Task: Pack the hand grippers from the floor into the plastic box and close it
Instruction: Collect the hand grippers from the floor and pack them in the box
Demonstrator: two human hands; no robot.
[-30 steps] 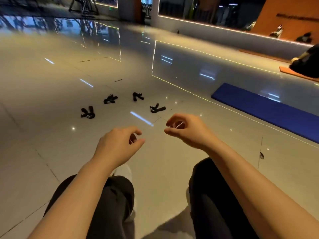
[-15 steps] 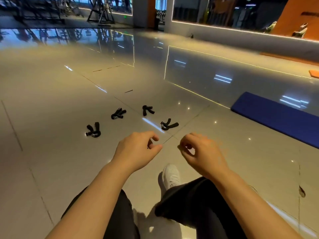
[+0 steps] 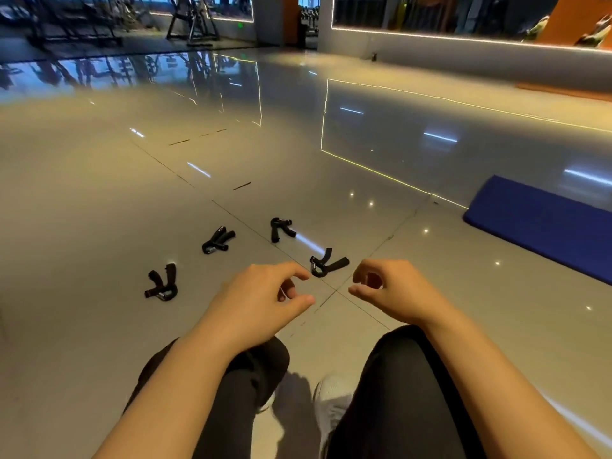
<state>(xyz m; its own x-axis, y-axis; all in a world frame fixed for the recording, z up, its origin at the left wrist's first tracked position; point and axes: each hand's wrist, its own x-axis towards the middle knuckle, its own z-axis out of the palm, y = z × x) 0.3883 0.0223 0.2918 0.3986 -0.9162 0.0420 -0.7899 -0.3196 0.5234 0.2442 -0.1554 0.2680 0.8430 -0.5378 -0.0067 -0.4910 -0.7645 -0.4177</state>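
Several black hand grippers lie in a loose arc on the glossy tiled floor: one at the left [image 3: 162, 283], one further back [image 3: 217, 240], one at the middle back [image 3: 280, 228] and the nearest one [image 3: 328, 263] just beyond my fingers. My left hand [image 3: 261, 301] hovers in front of me with loosely curled fingers, holding nothing. My right hand [image 3: 394, 293] hangs beside it, fingers also loosely curled and empty. Both hands are above the floor, short of the grippers. No plastic box is in view.
A blue exercise mat [image 3: 543, 223] lies on the floor at the right. My legs in dark trousers and a white shoe [image 3: 331, 402] are below my arms. Gym machines [image 3: 192, 21] and a low lit wall [image 3: 463, 51] stand far back.
The view has advanced toward the hand grippers, which now sit closer to my hands. My legs have shifted as I step forward. Both hands stay loosely curled and empty.
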